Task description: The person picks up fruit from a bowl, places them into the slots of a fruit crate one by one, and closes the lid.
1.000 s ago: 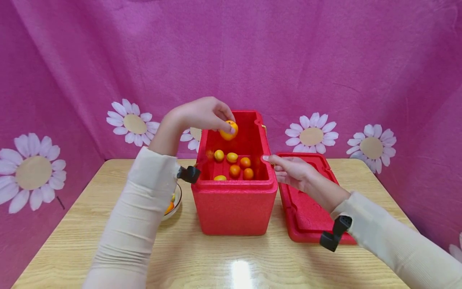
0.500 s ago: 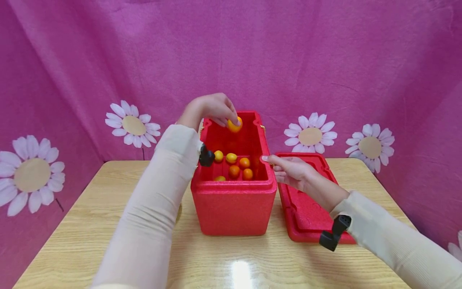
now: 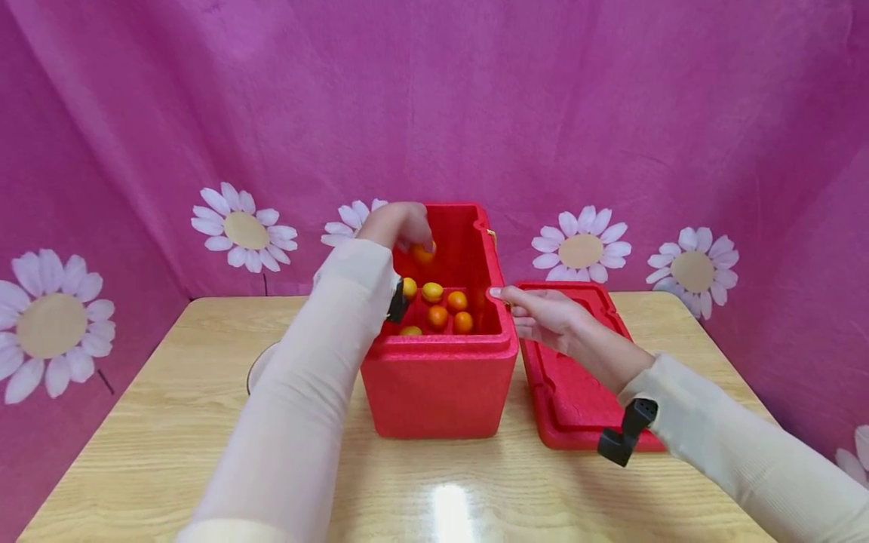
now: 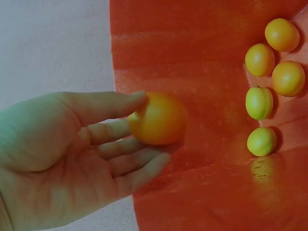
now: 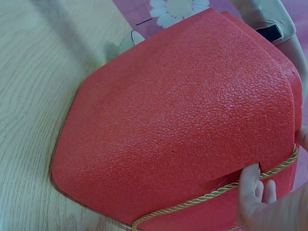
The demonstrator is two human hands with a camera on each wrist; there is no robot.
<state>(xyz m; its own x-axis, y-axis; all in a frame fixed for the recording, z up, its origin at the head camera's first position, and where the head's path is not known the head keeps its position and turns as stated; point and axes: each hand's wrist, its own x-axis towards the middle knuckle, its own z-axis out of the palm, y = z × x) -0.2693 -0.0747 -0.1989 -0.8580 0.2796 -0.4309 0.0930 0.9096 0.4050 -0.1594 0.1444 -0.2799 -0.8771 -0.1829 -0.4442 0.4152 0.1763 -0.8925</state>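
Note:
A red foam box [image 3: 441,388] stands upright on the table with its top uncovered. Inside the far end of its opening, my left hand [image 3: 410,225] pinches a smooth round orange fruit [image 4: 161,120] between thumb and fingers. The fruit is raised clear of the box floor. Below it lie several smaller fruits, some yellow [image 3: 432,292] and some orange [image 3: 437,317]. My right hand [image 3: 543,313] grips the right wall of the box, thumb on the rim and fingers outside, by a twisted gold rope [image 5: 192,201].
To the right, the red lid [image 3: 577,392] lies on the wooden table [image 3: 529,490]. A pale bowl [image 3: 260,367] at the left is mostly hidden behind my left sleeve. Behind the table hangs a magenta cloth [image 3: 434,98] with white flowers.
My left hand has moved forward over the box, then lowered the orange fruit into its opening, while the left sleeve swung right. My right hand keeps its hold on the rim.

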